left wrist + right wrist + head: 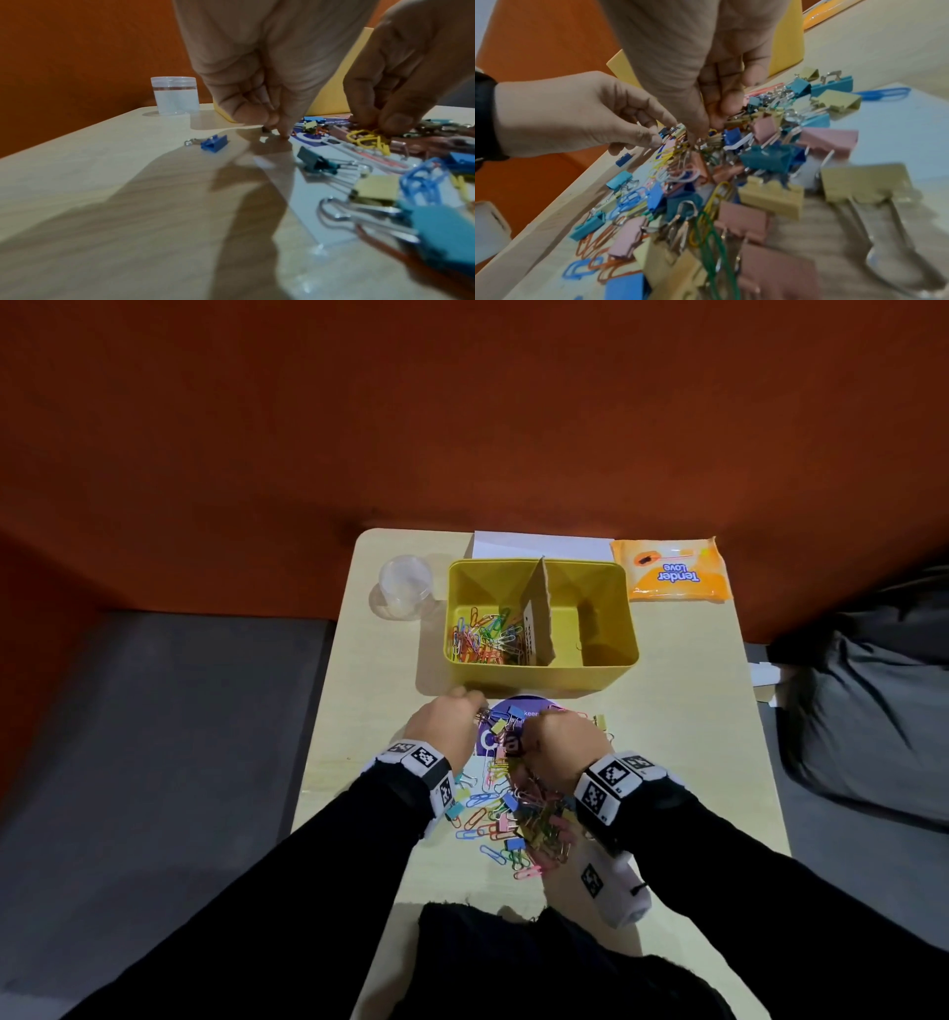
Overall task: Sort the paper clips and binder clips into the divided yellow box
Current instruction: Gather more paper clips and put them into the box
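Note:
The yellow box point(613, 608) stands mid-table, split by a cardboard divider point(539, 613). Its left part holds several coloured paper clips point(482, 634); the right part looks almost bare. In front of it lies a mixed pile of paper clips and binder clips point(513, 809) point(731, 172). My left hand point(470, 700) point(272, 123) pinches a small dark clip at the pile's far-left edge. My right hand point(544, 726) point(706, 125) reaches down into the pile, and its fingers pinch yellow paper clips point(367, 139). The two hands almost touch.
A clear plastic jar point(405, 588) stands left of the box. An orange tissue pack point(672, 570) and white paper point(544, 546) lie behind it. A purple printed sheet point(488, 739) lies under the clips. One blue binder clip point(214, 143) lies apart, left of the pile.

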Demonstrator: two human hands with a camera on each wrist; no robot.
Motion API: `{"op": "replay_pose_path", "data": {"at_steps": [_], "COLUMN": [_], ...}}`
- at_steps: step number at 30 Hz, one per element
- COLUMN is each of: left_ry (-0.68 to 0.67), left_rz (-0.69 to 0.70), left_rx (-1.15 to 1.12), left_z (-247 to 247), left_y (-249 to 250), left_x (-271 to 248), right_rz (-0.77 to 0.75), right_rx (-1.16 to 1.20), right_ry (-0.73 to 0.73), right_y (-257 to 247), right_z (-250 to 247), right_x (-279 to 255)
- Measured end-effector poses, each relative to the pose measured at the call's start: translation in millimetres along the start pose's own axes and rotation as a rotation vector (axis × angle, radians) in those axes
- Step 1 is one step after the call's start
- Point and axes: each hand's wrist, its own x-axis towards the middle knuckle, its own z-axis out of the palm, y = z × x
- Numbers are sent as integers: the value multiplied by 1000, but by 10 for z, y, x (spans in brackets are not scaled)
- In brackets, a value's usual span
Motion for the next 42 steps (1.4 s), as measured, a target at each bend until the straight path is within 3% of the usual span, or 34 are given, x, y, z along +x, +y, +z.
{"op": "replay_pose_path", "data": {"at_steps": [4,14,21,25,29,32,36,42], "left_ry": [11,41,15,7,-20,-40,-48,-76], "left_rz": [-39,-13,-71,-41,-22,-27,-25,53], "left_rx": [-24,-4,35,38,101,141,164,180], "left_z": [-15,-60,-104,-70,-76,-111,-132,-66], "left_y": [-49,-44,-72,23,59,56,41,42], "left_x": [-1,-41,-64,-49,13,38,32,43], "right_rz": [12,160,219,237,136,124,146,228], "right_rx": [103,616,828,792,567,596,791,1438], "right_ry": [25,129,81,93,114,124,67,1], "right_y": [21,237,250,221,159,107,106,176], "right_z": [13,-6,2,5,-16,-31,7,-69], "right_x": [-23,-67,-40,-13,26,77,110,72]}}
